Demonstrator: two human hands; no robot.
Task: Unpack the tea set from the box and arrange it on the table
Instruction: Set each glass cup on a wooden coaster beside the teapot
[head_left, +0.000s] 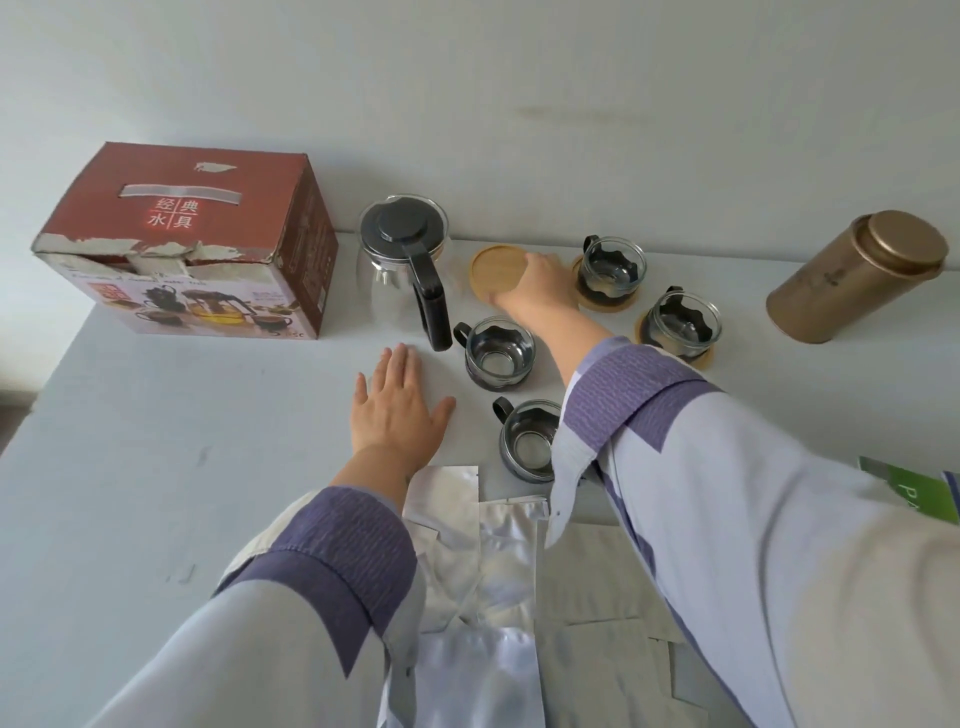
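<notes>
Gripping flat coaster (496, 270), right hand (540, 291).

Table (156, 467); box (197, 244); teapot (402, 260); cups (498, 353).

Box (182, 244): red carton at the table's (156, 467) far left, top edge torn.
Teapot (402, 260): glass, black lid and handle, just right of the box.
Coaster (496, 273): bare wooden disc beside the teapot.
Right hand (537, 286): on the coaster's right edge — whether the fingers curl round it cannot be told.
Left hand (397, 405): flat on the table, fingers spread.
Cups: two on coasters at far right (613, 270) (683, 322); two straight on the table (498, 353) (527, 436).
Tin (857, 275): gold, tilted — far right.
Foil bags (478, 561): near edge, between the sleeves.
</notes>
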